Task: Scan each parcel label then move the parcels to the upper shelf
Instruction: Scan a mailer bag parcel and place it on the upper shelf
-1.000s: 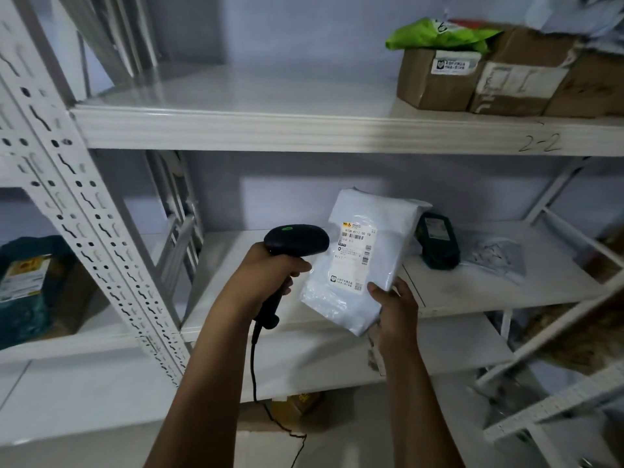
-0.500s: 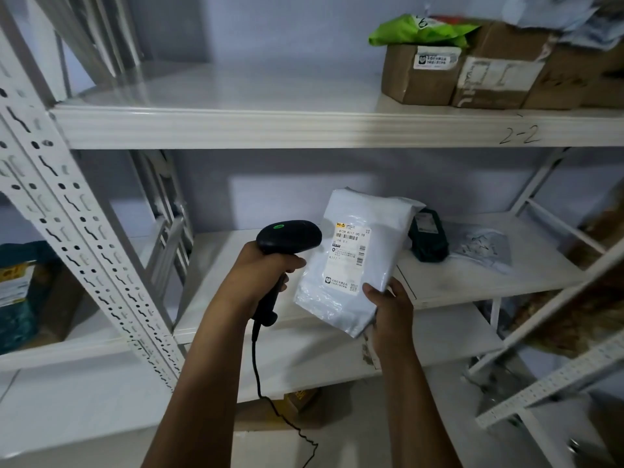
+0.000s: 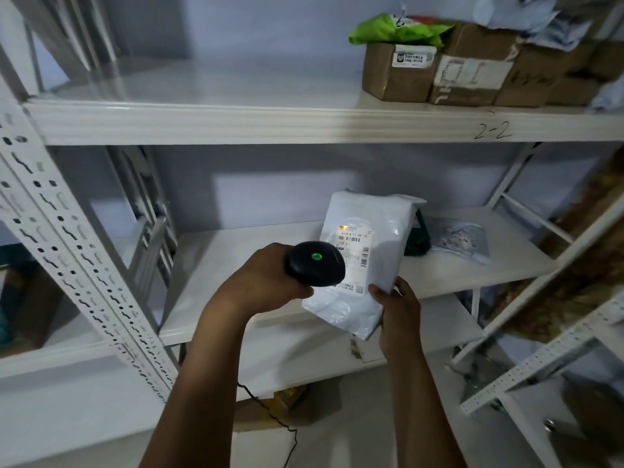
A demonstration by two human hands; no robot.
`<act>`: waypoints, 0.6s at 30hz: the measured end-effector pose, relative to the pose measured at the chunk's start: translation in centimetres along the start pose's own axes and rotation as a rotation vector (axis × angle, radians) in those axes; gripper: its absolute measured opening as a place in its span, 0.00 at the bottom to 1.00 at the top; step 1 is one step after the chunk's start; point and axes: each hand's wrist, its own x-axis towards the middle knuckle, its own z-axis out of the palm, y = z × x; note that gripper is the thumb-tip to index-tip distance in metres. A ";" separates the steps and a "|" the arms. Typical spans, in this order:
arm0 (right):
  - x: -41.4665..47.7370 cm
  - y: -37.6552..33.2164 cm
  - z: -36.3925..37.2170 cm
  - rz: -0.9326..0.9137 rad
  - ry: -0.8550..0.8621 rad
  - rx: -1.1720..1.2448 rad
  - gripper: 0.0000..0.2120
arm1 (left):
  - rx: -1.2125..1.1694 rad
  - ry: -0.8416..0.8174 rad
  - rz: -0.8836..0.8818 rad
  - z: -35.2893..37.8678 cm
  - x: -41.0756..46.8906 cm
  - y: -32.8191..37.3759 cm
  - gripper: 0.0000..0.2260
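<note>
My right hand point(image 3: 398, 310) grips the lower corner of a white plastic parcel point(image 3: 378, 238) and holds it upright above the middle shelf point(image 3: 256, 251). Its printed label point(image 3: 356, 246) faces me. My left hand point(image 3: 263, 282) grips a black barcode scanner point(image 3: 315, 263) with a green light lit on top. The scanner head overlaps the left part of the label. The upper shelf point(image 3: 202, 119), marked 2-2, runs across above.
Brown cardboard boxes point(image 3: 439, 76) and a green bag point(image 3: 391, 28) crowd the upper shelf's right end. A dark parcel point(image 3: 418, 238) and a clear bag point(image 3: 462, 239) lie on the middle shelf behind the white parcel. A perforated upright point(image 3: 67, 251) stands at the left.
The scanner has moved right and closer to the parcel, now covering part of the label. Its green light shines more brightly. The parcel stays in my right hand.
</note>
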 end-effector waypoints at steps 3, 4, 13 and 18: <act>0.0 0.0 -0.1 0.000 0.002 -0.007 0.18 | 0.092 0.005 0.044 0.1 -0.1 0.0 0.11; -0.1 -0.1 -0.2 0.002 -0.001 -0.003 0.18 | 0.103 0.010 0.065 0.1 -0.2 0.0 0.12; -0.5 -0.3 -0.2 0.021 -0.015 0.030 0.17 | -0.116 0.063 0.086 0.4 0.1 -0.7 0.14; -0.6 0.0 -0.1 0.058 -0.002 0.034 0.18 | -0.377 0.138 0.000 1.3 0.5 -1.4 0.08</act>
